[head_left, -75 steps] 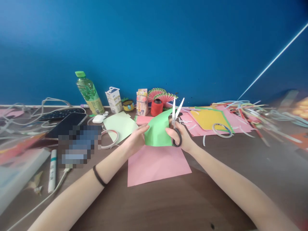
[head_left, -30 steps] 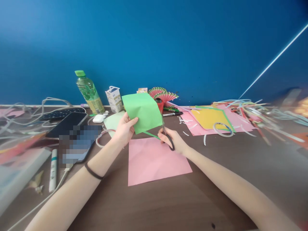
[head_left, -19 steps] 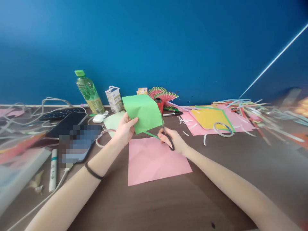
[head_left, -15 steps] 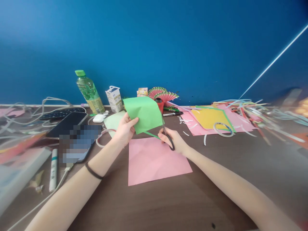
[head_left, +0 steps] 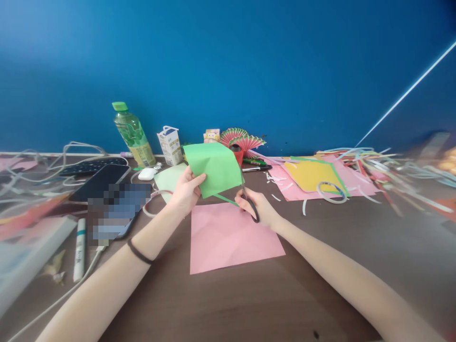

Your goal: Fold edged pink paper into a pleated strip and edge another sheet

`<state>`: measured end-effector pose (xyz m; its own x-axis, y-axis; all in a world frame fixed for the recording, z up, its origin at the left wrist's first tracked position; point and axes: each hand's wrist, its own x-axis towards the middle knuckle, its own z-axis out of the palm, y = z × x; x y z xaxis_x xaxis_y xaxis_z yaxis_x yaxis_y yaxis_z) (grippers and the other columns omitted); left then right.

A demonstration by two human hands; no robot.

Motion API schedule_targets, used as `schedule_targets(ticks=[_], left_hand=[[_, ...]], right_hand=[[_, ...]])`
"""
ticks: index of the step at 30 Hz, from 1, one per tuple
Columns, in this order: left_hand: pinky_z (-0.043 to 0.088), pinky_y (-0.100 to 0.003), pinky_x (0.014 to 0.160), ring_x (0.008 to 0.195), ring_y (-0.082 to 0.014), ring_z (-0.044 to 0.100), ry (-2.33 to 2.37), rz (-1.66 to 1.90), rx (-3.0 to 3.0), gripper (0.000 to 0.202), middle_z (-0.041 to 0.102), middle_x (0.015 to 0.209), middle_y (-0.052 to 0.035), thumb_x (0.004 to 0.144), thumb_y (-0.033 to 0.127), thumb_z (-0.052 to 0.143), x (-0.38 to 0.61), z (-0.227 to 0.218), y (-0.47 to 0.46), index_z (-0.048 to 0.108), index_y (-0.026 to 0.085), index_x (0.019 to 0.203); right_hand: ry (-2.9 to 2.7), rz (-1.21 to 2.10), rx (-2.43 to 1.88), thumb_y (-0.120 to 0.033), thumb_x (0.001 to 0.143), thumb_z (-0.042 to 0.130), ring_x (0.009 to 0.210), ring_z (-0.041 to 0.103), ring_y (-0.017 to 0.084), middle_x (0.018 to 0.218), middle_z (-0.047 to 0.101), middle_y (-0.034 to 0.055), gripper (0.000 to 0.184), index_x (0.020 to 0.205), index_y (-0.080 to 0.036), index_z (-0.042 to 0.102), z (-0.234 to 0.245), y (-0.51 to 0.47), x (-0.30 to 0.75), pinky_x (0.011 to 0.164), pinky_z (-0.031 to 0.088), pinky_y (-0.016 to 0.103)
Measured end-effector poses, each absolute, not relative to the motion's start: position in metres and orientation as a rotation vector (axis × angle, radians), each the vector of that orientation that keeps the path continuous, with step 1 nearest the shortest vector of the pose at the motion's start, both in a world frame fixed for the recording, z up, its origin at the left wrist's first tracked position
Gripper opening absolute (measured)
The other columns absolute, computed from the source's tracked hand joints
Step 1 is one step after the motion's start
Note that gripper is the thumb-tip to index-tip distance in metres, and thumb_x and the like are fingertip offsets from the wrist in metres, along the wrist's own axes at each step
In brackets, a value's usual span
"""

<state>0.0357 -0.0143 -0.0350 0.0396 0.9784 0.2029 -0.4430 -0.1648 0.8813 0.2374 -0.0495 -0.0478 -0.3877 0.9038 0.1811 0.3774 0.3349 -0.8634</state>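
Note:
My left hand (head_left: 187, 191) pinches the left side of a green sheet of paper (head_left: 213, 168), thumb on its near face. The sheet is held up off the table and curves at the top. My right hand (head_left: 258, 207) grips black-handled scissors (head_left: 253, 209), whose blades stand at the sheet's right edge. A narrow green strip (head_left: 227, 200) runs below the sheet toward my right fingers; whether it is still joined to the sheet I cannot tell. Under both hands a pink sheet of paper (head_left: 231, 242) lies flat on the dark table.
On the left are a green bottle (head_left: 133, 137), a small carton (head_left: 170, 146), phones (head_left: 123, 213), a marker (head_left: 80, 249) and cables. Yellow paper (head_left: 311, 175), a tape roll (head_left: 332, 192) and many paper strips (head_left: 377, 166) lie right. Pink paper fans (head_left: 247, 141) stand behind.
Hardly anything differs. The whole view has shifted very slightly; both hands, the green sheet and the scissors keep nearly the same places relative to each other.

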Motion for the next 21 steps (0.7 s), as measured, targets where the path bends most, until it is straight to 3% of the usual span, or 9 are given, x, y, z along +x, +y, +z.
schedule_targets(ticks=[21], left_hand=[[0.047, -0.037, 0.091, 0.104, -0.0232, 0.058, 0.732, 1.459, 1.006, 0.042, 0.065, 0.108, -0.0062, 0.064, 0.015, 0.066, 0.037, -0.0344, -0.0151, 0.055, 0.019, 0.104]], right_hand=[[-1.914, 1.0, -1.121, -0.046, 0.082, 0.045, 0.058, 0.05, 0.012, 0.062, 0.048, -0.0034, 0.026, 0.076, -0.02, 0.043, -0.0485, -0.0484, 0.2371, 0.058, 0.039, 0.026]])
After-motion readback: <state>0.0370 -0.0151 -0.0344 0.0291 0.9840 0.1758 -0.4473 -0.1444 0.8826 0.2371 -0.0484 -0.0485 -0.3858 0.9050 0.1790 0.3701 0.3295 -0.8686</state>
